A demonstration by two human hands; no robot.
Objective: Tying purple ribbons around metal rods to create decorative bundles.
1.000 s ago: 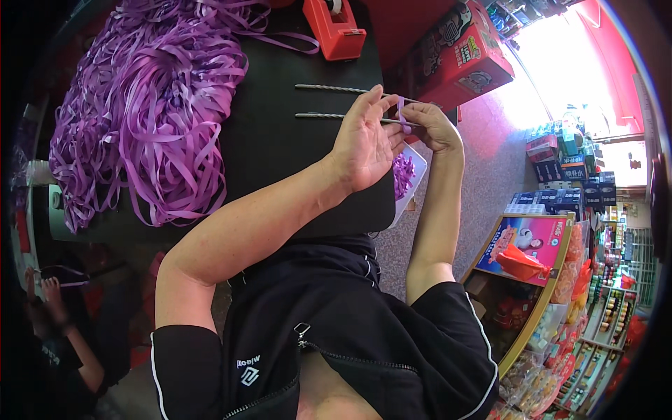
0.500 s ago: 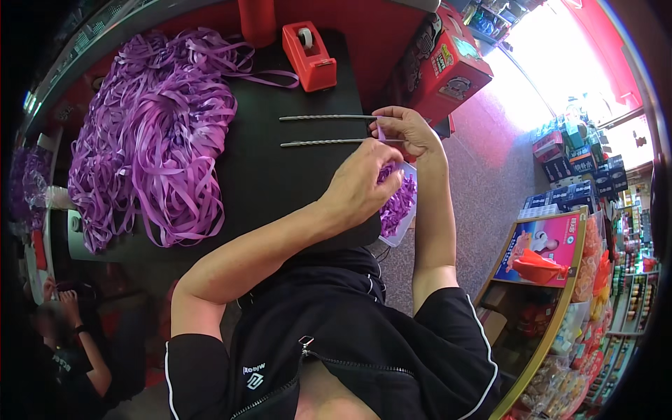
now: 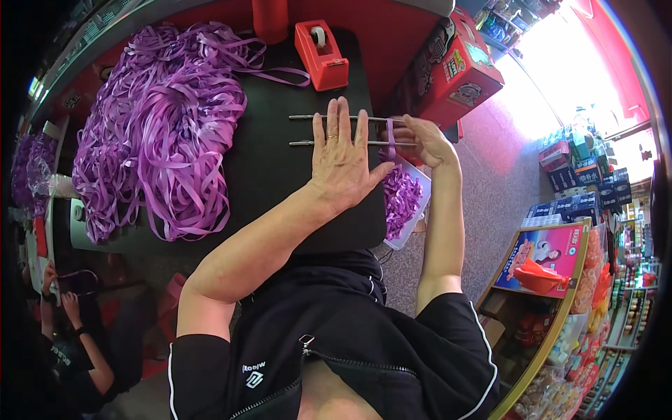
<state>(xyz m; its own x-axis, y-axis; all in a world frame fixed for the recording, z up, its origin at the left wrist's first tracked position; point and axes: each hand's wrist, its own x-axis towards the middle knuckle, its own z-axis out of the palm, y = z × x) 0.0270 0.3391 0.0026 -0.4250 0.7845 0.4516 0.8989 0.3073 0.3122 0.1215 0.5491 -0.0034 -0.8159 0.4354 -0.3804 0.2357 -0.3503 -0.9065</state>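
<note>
Two thin twisted metal rods (image 3: 301,143) lie side by side over the black table, with a purple ribbon strip (image 3: 390,134) crossing both near their right ends. My left hand (image 3: 341,154), a ring on one finger, is stretched flat, palm down over the rods; its palm side is hidden. At the rods' right end, my right hand (image 3: 427,145) has its thumb bent by the upper rod and its fingers curled behind the ribbon strip, closed on it as far as I can see. Below that hand, a white tray (image 3: 396,243) holds many short purple ribbon pieces (image 3: 402,203).
A big heap of purple ribbon (image 3: 168,133) covers the left of the black table (image 3: 273,203). An orange tape dispenser (image 3: 326,59) stands at the back, near a red box (image 3: 458,77). A gold-edged display case (image 3: 560,329) is at right. Another person's hands (image 3: 59,287) show at far left.
My left hand has left the ribbon, moved a little left and spread flat over the rods. My right hand's fingers have shifted behind the strip, which now shows across both rods.
</note>
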